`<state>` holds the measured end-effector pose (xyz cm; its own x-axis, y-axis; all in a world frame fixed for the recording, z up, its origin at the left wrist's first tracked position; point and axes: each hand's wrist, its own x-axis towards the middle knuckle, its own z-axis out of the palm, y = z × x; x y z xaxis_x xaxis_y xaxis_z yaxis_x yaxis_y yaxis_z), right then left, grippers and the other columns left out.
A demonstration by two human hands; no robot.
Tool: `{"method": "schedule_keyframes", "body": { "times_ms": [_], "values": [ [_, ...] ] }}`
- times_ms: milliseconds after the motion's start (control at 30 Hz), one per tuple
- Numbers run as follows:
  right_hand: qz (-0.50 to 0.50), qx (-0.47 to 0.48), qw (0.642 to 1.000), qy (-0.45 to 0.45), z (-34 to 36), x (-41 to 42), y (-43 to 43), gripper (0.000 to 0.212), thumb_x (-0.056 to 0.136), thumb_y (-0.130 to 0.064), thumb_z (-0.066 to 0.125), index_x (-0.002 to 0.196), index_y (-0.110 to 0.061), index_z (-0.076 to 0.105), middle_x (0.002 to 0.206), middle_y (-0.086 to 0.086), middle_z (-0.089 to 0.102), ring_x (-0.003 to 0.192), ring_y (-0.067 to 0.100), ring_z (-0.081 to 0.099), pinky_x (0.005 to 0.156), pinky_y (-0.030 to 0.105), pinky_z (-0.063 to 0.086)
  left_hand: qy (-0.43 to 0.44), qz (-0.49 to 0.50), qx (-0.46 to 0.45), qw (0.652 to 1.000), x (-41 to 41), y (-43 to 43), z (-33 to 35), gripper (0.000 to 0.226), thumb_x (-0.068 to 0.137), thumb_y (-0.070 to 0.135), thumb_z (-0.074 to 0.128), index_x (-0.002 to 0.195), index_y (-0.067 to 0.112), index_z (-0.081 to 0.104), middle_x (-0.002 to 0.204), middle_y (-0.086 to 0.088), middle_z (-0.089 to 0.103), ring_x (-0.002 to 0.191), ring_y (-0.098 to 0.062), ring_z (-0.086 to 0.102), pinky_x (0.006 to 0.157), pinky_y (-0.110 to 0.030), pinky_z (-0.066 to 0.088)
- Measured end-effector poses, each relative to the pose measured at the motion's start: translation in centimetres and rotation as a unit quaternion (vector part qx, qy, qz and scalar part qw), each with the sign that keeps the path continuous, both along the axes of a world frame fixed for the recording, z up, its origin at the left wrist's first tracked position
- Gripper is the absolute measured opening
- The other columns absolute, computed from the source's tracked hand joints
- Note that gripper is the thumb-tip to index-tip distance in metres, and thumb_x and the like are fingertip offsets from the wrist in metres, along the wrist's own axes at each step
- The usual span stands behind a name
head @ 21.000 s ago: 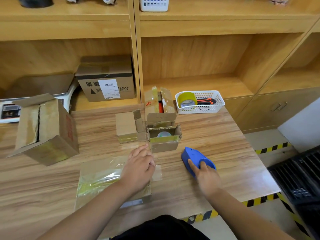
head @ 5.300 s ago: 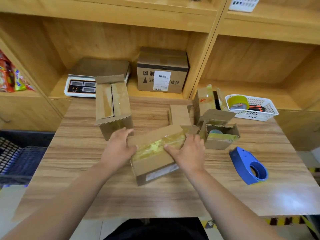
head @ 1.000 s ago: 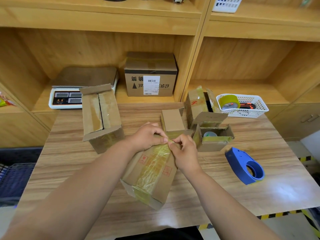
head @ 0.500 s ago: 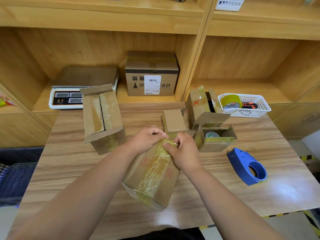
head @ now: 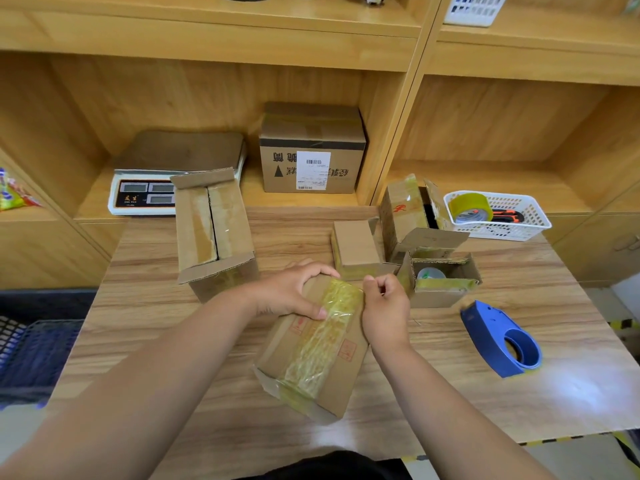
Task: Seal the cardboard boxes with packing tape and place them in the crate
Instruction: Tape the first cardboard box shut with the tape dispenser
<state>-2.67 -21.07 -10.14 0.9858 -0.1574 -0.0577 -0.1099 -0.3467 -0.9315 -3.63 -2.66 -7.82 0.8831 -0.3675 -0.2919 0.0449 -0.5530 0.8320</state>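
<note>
Left hand grips the far end of the cardboard box, fingers curled over its top edge, thumb pressed flat beside the packing tape. Right hand has curled fingers, thumb and forefinger pinching the tape end at the box's far right corner. The clear film there is hard to make out. The box lies tilted on the wooden table, centre front, between both hands, with a wrinkled yellowish tape strip running lengthwise. Red stamps on the box are unreadable.

Blue tape dispenser lies on the table right of the hands, apart from them. Small open box just past the right hand, with something round inside, partly hidden. Small closed box and an upright box with a red mark stand behind. Larger open-flapped box is to the left. White basket at far right holds a tape roll and an orange-black cutter. Shelf box carries a white barcode label and upside-down black print, too small to read. Weighing scale is partly hidden behind the open box. Blue crate sits low at left, cut off by the edge.
</note>
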Motion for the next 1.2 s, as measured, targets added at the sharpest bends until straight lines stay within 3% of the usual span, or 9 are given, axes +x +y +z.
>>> {"method": "schedule_keyframes", "body": {
  "times_ms": [133,233,300,433,533,600,767,933,1200],
  "values": [
    [0.012,0.012,1.0,-0.003,-0.1,-0.1,0.1,0.031,0.096,-0.018,0.051,0.072,-0.003,0.062,0.077,-0.001,0.052,0.073,0.009,0.051,0.064,0.019,0.034,-0.006,0.083,-0.073,0.994,-0.2,-0.6,-0.7,0.038,0.079,0.02,0.074,0.105,0.043,0.059,0.116,0.009,0.049,0.111,-0.012,0.047,0.096,-0.028,0.041],
    [0.023,0.028,0.999,0.018,-0.1,-0.1,0.0,0.032,0.096,-0.02,0.05,0.068,-0.011,0.064,0.077,0.001,0.061,0.079,0.016,0.056,0.072,0.028,0.04,-0.024,0.155,-0.121,0.98,0.0,-1.5,-0.7,0.018,0.083,0.012,0.07,0.094,0.026,0.067,0.102,0.008,0.055,0.09,0.001,0.055,0.077,-0.009,0.043],
    [0.03,0.027,0.999,0.027,0.0,-0.2,-0.1,0.035,0.095,-0.023,0.052,0.066,-0.006,0.058,0.071,0.005,0.061,0.071,0.019,0.054,0.07,0.034,0.041,-0.035,0.183,-0.126,0.974,0.3,-2.0,-0.6,0.01,0.083,0.009,0.069,0.089,0.018,0.068,0.094,0.007,0.057,0.078,0.007,0.054,0.069,-0.004,0.04],
    [0.05,0.053,0.997,0.036,0.3,-0.6,-0.2,0.025,0.088,-0.019,0.064,0.065,-0.015,0.058,0.069,-0.01,0.063,0.068,0.006,0.056,0.067,0.023,0.044,-0.025,0.206,-0.135,0.969,0.7,-2.3,-0.5,0.007,0.081,0.009,0.07,0.082,0.016,0.069,0.084,0.012,0.06,0.071,0.008,0.055,0.065,-0.005,0.04],
    [0.06,0.051,0.996,0.046,0.6,-0.6,-0.3,0.026,0.085,-0.016,0.067,0.061,-0.015,0.056,0.066,-0.011,0.062,0.064,0.001,0.056,0.067,0.025,0.045,-0.016,0.224,-0.144,0.964,0.8,-2.4,-0.7,0.006,0.079,0.013,0.072,0.076,0.017,0.069,0.076,0.016,0.064,0.064,0.01,0.055,0.061,-0.005,0.041],
    [0.075,-0.004,0.997,0.037,0.9,-0.3,-0.3,0.03,0.084,-0.02,0.067,0.059,-0.017,0.052,0.062,-0.011,0.058,0.062,0.002,0.054,0.066,0.028,0.044,-0.013,0.23,-0.14,0.963,0.9,-2.5,-0.7,0.007,0.079,0.014,0.072,0.075,0.016,0.067,0.072,0.016,0.065,0.062,0.008,0.055,0.059,-0.007,0.041],
    [0.131,-0.212,0.968,-0.024,1.8,0.3,0.5,0.014,0.079,-0.029,0.065,0.072,-0.021,0.054,0.083,-0.007,0.056,0.088,0.017,0.052,0.075,0.033,0.044,-0.028,0.222,-0.119,0.967,1.1,-2.6,-0.4,0.018,0.086,0.014,0.065,0.069,0.016,0.059,0.079,0.008,0.064,0.066,0.006,0.053,0.057,-0.005,0.037],
    [0.148,-0.229,0.962,-0.023,1.8,0.2,1.1,0.025,0.074,-0.037,0.069,0.074,-0.018,0.052,0.077,-0.006,0.058,0.076,0.016,0.054,0.06,0.03,0.038,-0.029,0.21,-0.095,0.973,1.1,-2.4,-0.7,0.023,0.095,0.02,0.054,0.074,0.013,0.057,0.069,0.005,0.05,0.062,-0.005,0.042,0.051,-0.014,0.032],
    [0.115,-0.206,0.971,0.029,2.3,1.2,1.8,0.035,0.081,-0.037,0.065,0.057,-0.018,0.048,0.057,-0.006,0.054,0.06,0.015,0.052,0.05,0.026,0.032,-0.011,0.234,-0.125,0.964,1.3,-2.2,-1.0,0.027,0.097,0.02,0.049,0.074,0.022,0.063,0.069,0.009,0.06,0.058,0.002,0.051,0.055,-0.012,0.039]
  ]
}}
